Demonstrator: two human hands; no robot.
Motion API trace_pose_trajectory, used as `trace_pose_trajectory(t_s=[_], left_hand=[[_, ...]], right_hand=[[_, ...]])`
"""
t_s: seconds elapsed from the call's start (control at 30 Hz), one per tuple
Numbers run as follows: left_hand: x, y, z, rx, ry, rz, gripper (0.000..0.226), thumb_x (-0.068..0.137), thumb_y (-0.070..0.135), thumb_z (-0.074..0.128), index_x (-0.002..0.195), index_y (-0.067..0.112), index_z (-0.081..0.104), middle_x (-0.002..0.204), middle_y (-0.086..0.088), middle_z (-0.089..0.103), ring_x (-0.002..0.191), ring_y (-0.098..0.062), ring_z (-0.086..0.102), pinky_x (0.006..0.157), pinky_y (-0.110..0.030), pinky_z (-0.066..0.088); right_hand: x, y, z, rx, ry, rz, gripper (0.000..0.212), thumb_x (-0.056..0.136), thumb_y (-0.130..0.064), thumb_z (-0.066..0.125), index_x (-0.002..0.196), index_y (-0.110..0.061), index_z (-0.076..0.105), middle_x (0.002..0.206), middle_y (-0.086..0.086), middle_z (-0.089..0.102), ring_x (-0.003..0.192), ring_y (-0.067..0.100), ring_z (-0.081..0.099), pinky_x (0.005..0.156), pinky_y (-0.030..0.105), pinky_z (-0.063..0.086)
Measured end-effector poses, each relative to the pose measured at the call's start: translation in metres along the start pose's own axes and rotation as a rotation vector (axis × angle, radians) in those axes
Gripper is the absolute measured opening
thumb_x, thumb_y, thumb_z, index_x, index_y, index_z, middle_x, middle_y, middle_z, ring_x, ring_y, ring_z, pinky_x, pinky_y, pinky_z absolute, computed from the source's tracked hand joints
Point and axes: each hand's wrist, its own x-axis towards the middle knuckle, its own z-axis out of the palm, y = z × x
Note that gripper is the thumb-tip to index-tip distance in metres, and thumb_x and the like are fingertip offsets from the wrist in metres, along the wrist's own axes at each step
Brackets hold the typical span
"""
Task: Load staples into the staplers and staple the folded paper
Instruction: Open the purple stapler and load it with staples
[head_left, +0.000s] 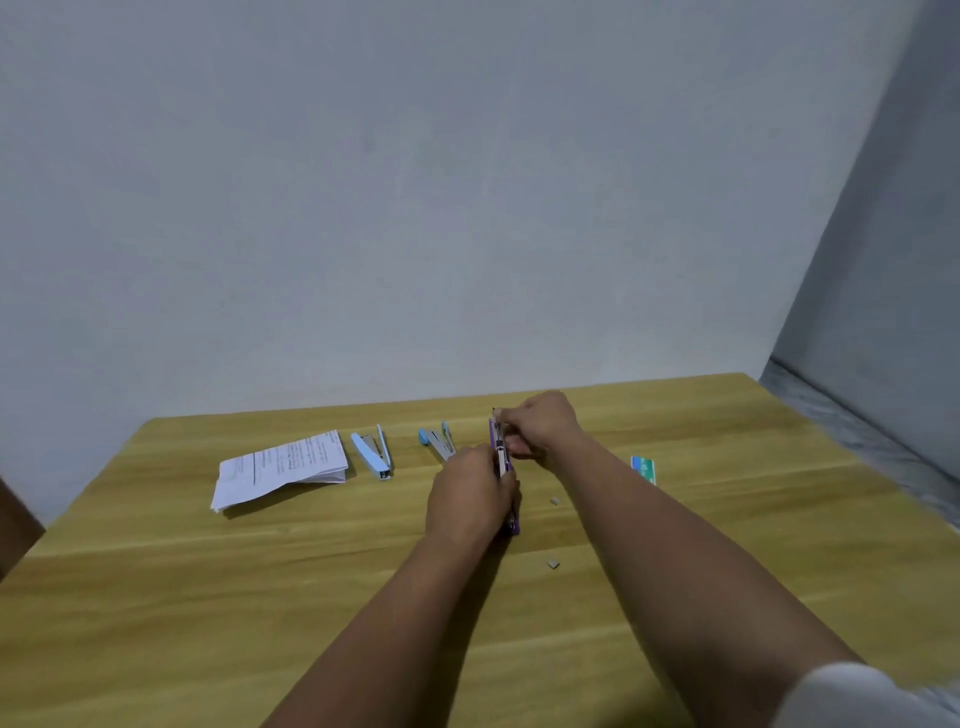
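Note:
A purple stapler (503, 451) lies opened out on the wooden table (156, 597), its metal staple channel facing up. My left hand (470, 496) grips its near half. My right hand (540, 423) pinches the far end of the channel; any staples under those fingers are hidden. Two light blue staplers (373, 452) (439, 440) lie opened out to the left. The folded printed paper (283, 467) lies further left.
A small green and white staple box (643, 467) sits to the right of my right forearm. Two little staple strips (555, 501) (553, 564) lie loose on the table near my arms. A grey wall rises right behind the table's far edge.

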Motion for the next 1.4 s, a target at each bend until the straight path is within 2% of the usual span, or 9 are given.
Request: trace_pose_trajectory(t_s=[0.23, 0.47, 0.53, 0.7, 0.77, 0.9, 1.0, 1.13, 1.4], left_hand=[[0.008, 0.003, 0.0, 0.034, -0.001, -0.012, 0.026, 0.094, 0.04, 0.063, 0.105, 0.018, 0.072, 0.084, 0.0, 0.071, 0.078, -0.021, 0.067, 0.072, -0.039, 0.058], [-0.014, 0.028, -0.012, 0.037, 0.161, 0.072, 0.035, 0.099, 0.047, 0.053, 0.125, 0.026, 0.066, 0.116, 0.007, 0.065, 0.097, -0.017, 0.065, 0.071, -0.032, 0.049], [-0.02, 0.042, -0.01, -0.041, 0.15, 0.098, 0.033, 0.099, 0.045, 0.055, 0.122, 0.025, 0.067, 0.11, 0.008, 0.065, 0.091, -0.014, 0.064, 0.073, -0.032, 0.052], [-0.034, 0.082, 0.004, -0.306, 0.013, 0.08, 0.028, 0.097, 0.04, 0.061, 0.118, 0.023, 0.068, 0.095, 0.007, 0.068, 0.081, -0.011, 0.065, 0.07, -0.028, 0.054], [-0.037, 0.097, 0.012, -0.446, -0.095, -0.001, 0.025, 0.098, 0.035, 0.062, 0.119, 0.021, 0.066, 0.095, 0.005, 0.068, 0.072, -0.01, 0.067, 0.064, -0.02, 0.054], [-0.043, 0.129, 0.035, -0.718, -0.278, -0.218, 0.032, 0.092, 0.037, 0.072, 0.116, 0.019, 0.063, 0.086, -0.005, 0.074, 0.069, -0.019, 0.072, 0.078, -0.047, 0.064], [-0.048, 0.141, 0.045, -1.075, -0.371, -0.41, 0.031, 0.092, 0.018, 0.076, 0.113, 0.005, 0.059, 0.074, -0.018, 0.073, 0.056, -0.029, 0.065, 0.064, -0.052, 0.063], [-0.049, 0.143, 0.048, -1.265, -0.31, -0.525, 0.011, 0.094, 0.002, 0.069, 0.1, 0.003, 0.059, 0.069, -0.021, 0.072, 0.059, -0.028, 0.069, 0.056, -0.044, 0.063], [-0.045, 0.137, 0.05, -1.328, -0.25, -0.516, 0.006, 0.097, 0.008, 0.066, 0.098, 0.002, 0.065, 0.075, -0.021, 0.074, 0.055, -0.026, 0.063, 0.07, -0.06, 0.063]], right_hand=[[-0.013, -0.018, -0.069, -0.686, 0.179, -0.246, 0.025, 0.094, -0.036, 0.074, 0.089, -0.011, 0.075, 0.093, 0.006, 0.077, 0.09, 0.027, 0.071, 0.081, 0.037, 0.058], [-0.07, 0.014, -0.14, -1.14, 0.142, -0.064, 0.042, 0.084, -0.057, 0.068, 0.076, -0.016, 0.061, 0.084, 0.005, 0.069, 0.083, 0.028, 0.065, 0.067, 0.033, 0.048], [-0.083, 0.037, -0.147, -1.05, 0.169, -0.12, 0.026, 0.086, -0.041, 0.065, 0.091, -0.016, 0.069, 0.094, 0.004, 0.076, 0.088, 0.026, 0.07, 0.072, 0.034, 0.055], [-0.116, 0.066, -0.169, -0.702, 0.335, -0.322, 0.046, 0.093, -0.033, 0.069, 0.137, -0.02, 0.066, 0.123, 0.003, 0.072, 0.108, 0.023, 0.067, 0.086, 0.036, 0.054], [-0.126, 0.073, -0.175, -0.582, 0.374, -0.398, 0.045, 0.093, -0.032, 0.071, 0.136, -0.022, 0.067, 0.12, 0.001, 0.071, 0.104, 0.018, 0.066, 0.086, 0.034, 0.054], [-0.144, 0.083, -0.184, -0.393, 0.326, -0.486, 0.042, 0.088, -0.031, 0.079, 0.13, -0.029, 0.07, 0.104, -0.011, 0.069, 0.076, 0.008, 0.067, 0.07, 0.034, 0.061], [-0.15, 0.082, -0.186, -0.273, 0.251, -0.512, 0.042, 0.087, -0.026, 0.083, 0.126, -0.031, 0.071, 0.103, -0.009, 0.071, 0.077, 0.01, 0.069, 0.069, 0.032, 0.063], [-0.148, 0.085, -0.183, -0.113, 0.201, -0.532, 0.038, 0.084, -0.021, 0.088, 0.118, -0.031, 0.074, 0.108, -0.011, 0.076, 0.093, 0.004, 0.07, 0.081, 0.02, 0.059], [-0.136, 0.098, -0.178, 0.036, 0.233, -0.541, 0.029, 0.09, -0.022, 0.083, 0.116, -0.032, 0.077, 0.112, -0.01, 0.08, 0.095, 0.018, 0.076, 0.084, 0.039, 0.064]])
